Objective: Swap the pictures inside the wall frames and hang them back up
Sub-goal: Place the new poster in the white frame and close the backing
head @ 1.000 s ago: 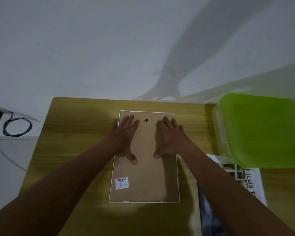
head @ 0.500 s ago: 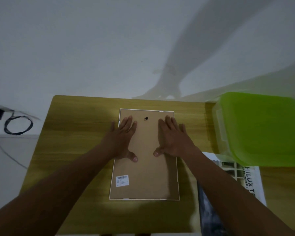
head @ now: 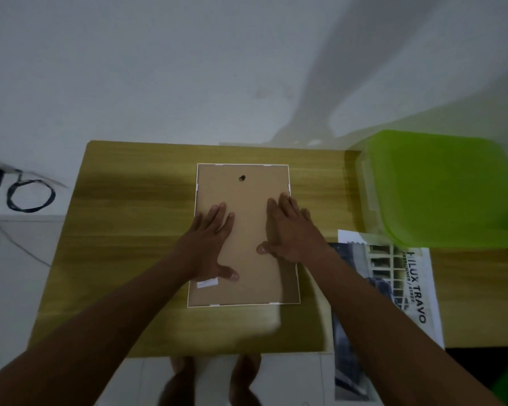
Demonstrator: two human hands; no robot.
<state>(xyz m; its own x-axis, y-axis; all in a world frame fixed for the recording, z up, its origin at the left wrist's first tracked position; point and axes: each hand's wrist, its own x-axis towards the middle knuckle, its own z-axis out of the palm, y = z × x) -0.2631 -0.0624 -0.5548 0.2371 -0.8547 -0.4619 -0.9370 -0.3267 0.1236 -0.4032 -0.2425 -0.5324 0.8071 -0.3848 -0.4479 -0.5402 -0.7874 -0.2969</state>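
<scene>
— Slid back toward six o'clock since the earlier view: left hand (head: pixel 210 244) and right hand (head: pixel 288 230), off the hanger end of the frame (head: pixel 247 194) and down onto its middle.

— Grip?

— Wide on both sides. Fingers straight, palms flat on the brown backing, clasping nothing. Pressing, probably to seat the board inside the white rim or to feel for its tabs.

— Nearest first, then.

— Bare feet (head: pixel 182 382) on the floor at six. Next the surface (head: pixel 129 230), with the frame face down at its centre, long side laid six to twelve. Left palm partly over a white sticker (head: pixel 207 283) at seven of the board; right hand along the three o'clock edge, outer fingers past the rim.

— And the hanger?

— Small black hook (head: pixel 242 178) at twelve of the board, uncovered.

— Anything in the way?

— Loose printed picture (head: pixel 408 273) at four, near the frame, top edge overlapped by a green-lidded bin (head: pixel 440 186) at two. Likely the print for the swap. Little room for flipping rightward. Farther out, a coiled cable (head: pixel 30 194) at nine, against the wall (head: pixel 159 68).
</scene>
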